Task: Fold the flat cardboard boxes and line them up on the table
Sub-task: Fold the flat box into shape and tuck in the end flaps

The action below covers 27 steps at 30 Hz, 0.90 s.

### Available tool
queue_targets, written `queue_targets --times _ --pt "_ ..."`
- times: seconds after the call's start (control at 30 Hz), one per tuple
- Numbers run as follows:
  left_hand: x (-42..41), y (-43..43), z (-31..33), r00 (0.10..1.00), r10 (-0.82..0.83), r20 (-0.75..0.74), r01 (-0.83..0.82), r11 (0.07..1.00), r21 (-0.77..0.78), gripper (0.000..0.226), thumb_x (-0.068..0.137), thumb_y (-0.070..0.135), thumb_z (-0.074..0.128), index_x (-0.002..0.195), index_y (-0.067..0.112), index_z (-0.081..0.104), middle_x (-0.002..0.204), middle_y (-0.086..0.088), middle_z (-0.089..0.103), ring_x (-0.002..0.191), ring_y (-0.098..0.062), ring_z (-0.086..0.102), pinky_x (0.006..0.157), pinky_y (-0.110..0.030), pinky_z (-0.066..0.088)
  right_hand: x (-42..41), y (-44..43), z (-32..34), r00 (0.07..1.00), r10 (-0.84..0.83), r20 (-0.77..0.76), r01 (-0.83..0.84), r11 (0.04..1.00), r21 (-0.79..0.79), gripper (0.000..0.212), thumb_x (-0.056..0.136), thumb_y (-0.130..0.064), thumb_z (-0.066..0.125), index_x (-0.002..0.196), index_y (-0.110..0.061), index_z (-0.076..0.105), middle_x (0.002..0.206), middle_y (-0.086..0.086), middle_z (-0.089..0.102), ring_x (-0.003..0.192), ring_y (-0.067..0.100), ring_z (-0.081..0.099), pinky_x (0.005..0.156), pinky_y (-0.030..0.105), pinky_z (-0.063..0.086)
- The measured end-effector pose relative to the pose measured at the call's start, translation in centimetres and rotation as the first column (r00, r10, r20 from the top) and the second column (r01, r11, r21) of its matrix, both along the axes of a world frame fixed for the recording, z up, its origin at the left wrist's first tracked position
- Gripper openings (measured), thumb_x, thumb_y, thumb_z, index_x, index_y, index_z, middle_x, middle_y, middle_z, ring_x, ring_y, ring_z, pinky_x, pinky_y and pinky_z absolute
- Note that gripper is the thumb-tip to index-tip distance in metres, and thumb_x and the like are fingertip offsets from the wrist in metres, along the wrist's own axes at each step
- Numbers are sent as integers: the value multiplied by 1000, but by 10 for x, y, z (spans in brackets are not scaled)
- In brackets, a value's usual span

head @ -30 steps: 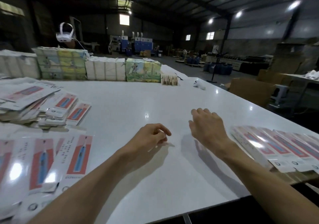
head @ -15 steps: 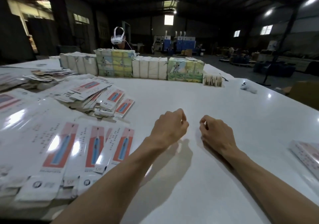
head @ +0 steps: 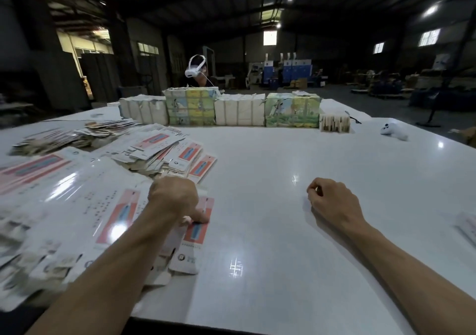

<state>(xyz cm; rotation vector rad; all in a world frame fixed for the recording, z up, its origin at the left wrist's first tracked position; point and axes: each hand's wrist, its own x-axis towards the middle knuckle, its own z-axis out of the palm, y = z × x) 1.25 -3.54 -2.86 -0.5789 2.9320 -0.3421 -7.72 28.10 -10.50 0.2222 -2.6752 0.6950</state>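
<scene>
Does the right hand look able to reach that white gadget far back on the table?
Probably, with a stretch. Only bare table lies between the right hand and the white gadget, so nothing blocks it; but it sits well back, so the person may need to lean.

Table (head: pixel 296 159): smooth glossy white. Flat boxes (head: pixel 197 227): printed card, slight sheen. Far bundles (head: pixel 239 113): matt paper.
</scene>
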Motion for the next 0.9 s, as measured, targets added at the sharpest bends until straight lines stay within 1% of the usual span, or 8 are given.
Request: queue_targets --times 0.17,0.27,0.33,0.43,0.57,0.7,0.83,0.9 --pt "-10 -18 7 996 -5 94 -17 974 225 95 60 87 76 121 15 64 117 -1 72 105 -21 67 92 -35 55 2 1 0 1000 15 20 -15 1000 -17 19 99 -22 52 96 -24 70 92 -2 72 83 25 65 76 37 53" --pt "-17 -23 12 995 -87 53 53 884 464 56 84 67 75 111 18 70 97 3 78 88 -17 76 71 -26 57 2 1 0 999 25 34 -24 999 -22 18 98 -22 53 96 -25 71 93 -3 72 85 25 66 79 38 55" --pt "-19 -14 18 992 -124 6 89 747 659 34 98 45 71 114 15 70 90 0 81 81 -18 80 61 -24 58 1 1 1 999 28 46 -27 999 -24 18 98 -23 53 96 -25 71 94 -5 71 86 24 66 79 38 54" --pt "-23 11 25 980 -183 -79 169 548 820 24 101 35 68 116 16 70 93 -2 82 84 -19 80 63 -25 61 -1 2 0 998 38 51 -36 999 -40 16 98 -25 55 96 -28 71 93 -8 70 86 22 66 79 36 54" --pt "-47 65 12 970 -164 -177 218 284 934 29 101 34 65 120 12 68 92 -5 81 82 -21 80 68 -30 61 -2 1 0 994 102 29 -97 986 -133 16 99 -25 56 95 -29 71 87 -15 69 83 15 64 75 34 51" --pt "-67 115 -23 986 -82 -145 148 38 988 26 103 31 59 116 11 68 92 -11 81 77 -24 80 60 -30 62 0 0 4 980 166 -106 -188 948 -256 17 106 -19 55 101 -18 72 88 -10 70 76 10 66 71 28 54" --pt "-74 132 -56 990 -27 -137 130 -177 976 31 104 26 53 126 8 63 111 -16 78 100 -33 77 97 -50 60 2 2 5 980 139 -142 -180 923 -341 17 107 -15 55 102 -12 71 86 -7 69 75 13 67 71 30 58" --pt "-76 132 -64 986 17 -167 166 -263 950 29 103 26 54 123 7 64 109 -16 79 98 -35 78 92 -49 62 2 1 3 978 152 -140 -193 918 -347 15 108 -15 55 101 -12 68 90 -4 70 78 14 68 73 30 58"
